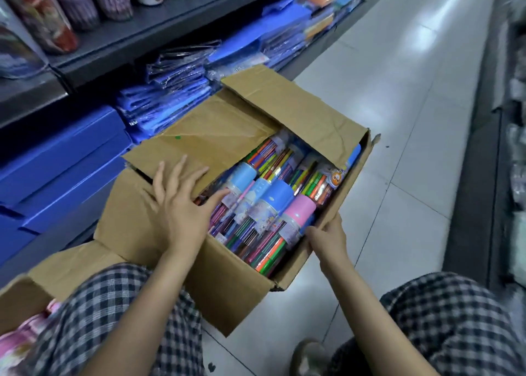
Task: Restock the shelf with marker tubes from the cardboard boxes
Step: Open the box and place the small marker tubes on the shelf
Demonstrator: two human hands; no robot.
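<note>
An open cardboard box stands on the floor between my knees, packed with clear marker tubes that have blue and pink caps. My left hand lies flat with spread fingers on the box's left flap, its thumb touching a blue-capped tube. My right hand grips the box's near right wall, fingers curled over the rim beside the pink-capped tube. Marker tubes stand on the upper shelf at the top left.
Blue folders and wrapped blue packs fill the lower shelves on the left. A second cardboard box with pink items sits at the bottom left. The tiled aisle floor runs ahead, with another shelf unit along the right edge.
</note>
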